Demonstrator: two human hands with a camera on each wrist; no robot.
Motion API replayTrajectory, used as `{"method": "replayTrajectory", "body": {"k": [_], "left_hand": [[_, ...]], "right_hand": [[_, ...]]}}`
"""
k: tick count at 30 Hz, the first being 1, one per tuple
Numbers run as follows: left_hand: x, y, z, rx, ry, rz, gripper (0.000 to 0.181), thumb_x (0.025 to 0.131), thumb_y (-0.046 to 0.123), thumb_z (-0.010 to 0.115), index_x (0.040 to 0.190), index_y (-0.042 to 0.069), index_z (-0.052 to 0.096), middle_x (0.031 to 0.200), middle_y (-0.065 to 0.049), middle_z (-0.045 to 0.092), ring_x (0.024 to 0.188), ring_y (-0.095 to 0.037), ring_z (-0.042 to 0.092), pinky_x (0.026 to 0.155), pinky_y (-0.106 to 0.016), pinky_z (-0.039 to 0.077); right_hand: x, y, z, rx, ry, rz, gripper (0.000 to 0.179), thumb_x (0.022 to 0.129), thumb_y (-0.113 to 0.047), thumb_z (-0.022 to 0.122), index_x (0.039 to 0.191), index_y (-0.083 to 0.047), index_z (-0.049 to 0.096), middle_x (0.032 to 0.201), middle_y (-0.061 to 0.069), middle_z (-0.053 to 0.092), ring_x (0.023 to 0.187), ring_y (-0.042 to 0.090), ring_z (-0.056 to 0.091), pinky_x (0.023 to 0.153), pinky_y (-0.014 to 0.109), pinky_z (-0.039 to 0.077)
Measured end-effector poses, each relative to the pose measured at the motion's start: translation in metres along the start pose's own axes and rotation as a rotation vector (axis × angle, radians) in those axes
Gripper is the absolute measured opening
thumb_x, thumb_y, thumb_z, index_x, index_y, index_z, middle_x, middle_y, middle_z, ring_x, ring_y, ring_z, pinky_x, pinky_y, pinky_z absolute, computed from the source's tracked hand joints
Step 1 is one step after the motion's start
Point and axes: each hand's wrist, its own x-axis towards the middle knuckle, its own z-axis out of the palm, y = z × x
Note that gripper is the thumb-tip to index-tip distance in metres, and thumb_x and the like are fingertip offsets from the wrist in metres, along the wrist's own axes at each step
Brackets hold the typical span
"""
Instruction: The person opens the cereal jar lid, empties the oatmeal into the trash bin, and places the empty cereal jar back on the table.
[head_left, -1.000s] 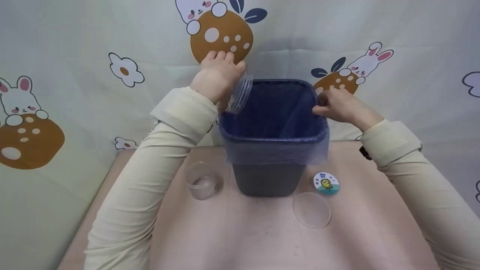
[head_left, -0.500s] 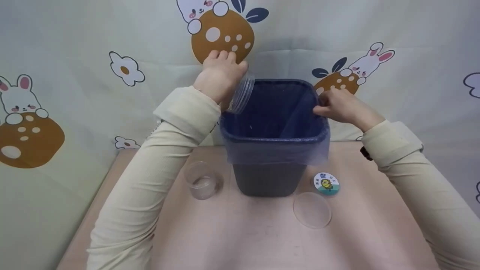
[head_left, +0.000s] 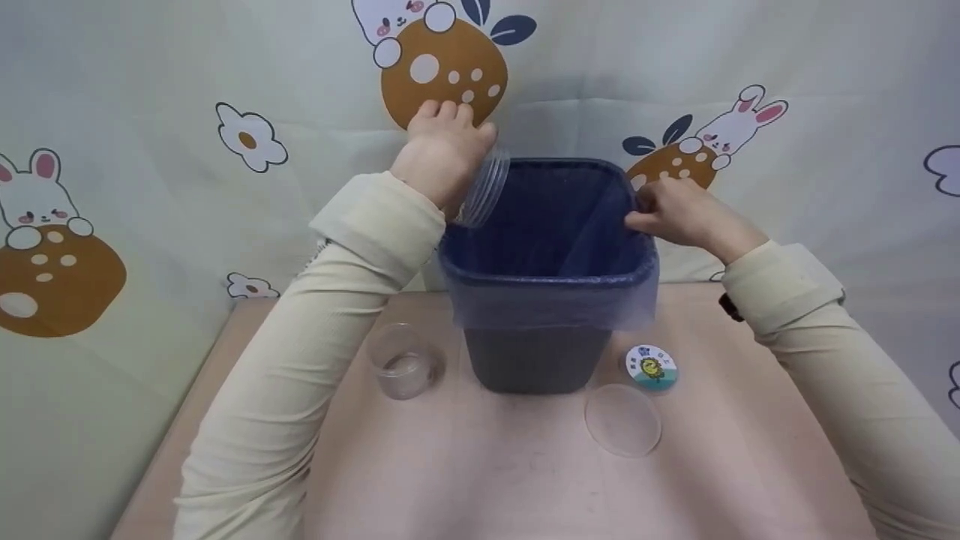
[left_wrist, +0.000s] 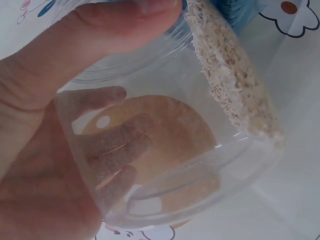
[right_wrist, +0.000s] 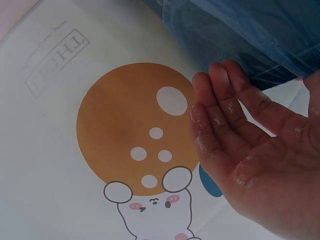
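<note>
My left hand (head_left: 442, 161) grips a clear plastic jar (head_left: 484, 187), tipped on its side over the left rim of a trash can (head_left: 536, 364) lined with a translucent blue bag (head_left: 551, 304). Pale, flaky crumbs (left_wrist: 232, 75) lie along the jar's lower wall in the left wrist view; through the plastic, my fingers show curled round it. My right hand (head_left: 686, 214) holds the can's right rim, thumb on the inner side and the other fingers outside. Crumbs (right_wrist: 245, 170) stick to its palm and fingers in the right wrist view.
On the pink tabletop (head_left: 487, 480), a second clear jar (head_left: 405, 375) stands left of the can. Right of it are a round lid with a cartoon sun (head_left: 651, 367) and a clear disc (head_left: 622, 420). A printed cloth (head_left: 585, 82) hangs close behind.
My left hand and the tipped jar shift slightly to the right. A small bit seen inside the can half a second ago is no longer visible. My right hand keeps its place.
</note>
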Motion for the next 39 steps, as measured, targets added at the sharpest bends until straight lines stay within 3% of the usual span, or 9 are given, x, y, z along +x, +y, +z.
{"method": "replayTrajectory", "body": {"k": [9,23,39], "left_hand": [[0.0025,0.0014,-0.0007,-0.037,0.01,-0.02,0.076,0.069,0.013,0.078,0.134,0.006,0.039,0.136,-0.023,0.038,0.125,-0.038,0.033,0.106,-0.05,0.022],[0.0045,0.0037,-0.0014,-0.018,0.002,-0.028,0.076,0.07,0.011,0.078,0.136,0.007,0.039,0.14,-0.024,0.036,0.126,-0.038,0.032,0.106,-0.05,0.022],[0.0017,0.0049,-0.0006,-0.044,0.031,-0.03,0.056,0.079,0.006,0.069,0.129,0.005,0.043,0.133,-0.022,0.04,0.125,-0.038,0.034,0.106,-0.049,0.023]], "right_hand": [[-0.0015,-0.0002,0.0002,-0.003,0.021,-0.008,0.017,0.084,-0.015,0.057,0.074,-0.001,0.058,0.061,0.003,0.049,0.055,0.019,0.043,0.05,0.03,0.032],[-0.0007,0.0005,0.0005,0.003,0.014,-0.002,0.018,0.085,-0.016,0.058,0.077,0.0,0.06,0.063,0.003,0.051,0.055,0.019,0.045,0.05,0.03,0.034],[-0.0007,0.001,0.0003,0.012,0.015,-0.012,0.018,0.085,-0.014,0.057,0.072,-0.003,0.058,0.058,0.001,0.047,0.052,0.017,0.042,0.048,0.029,0.032]]}}
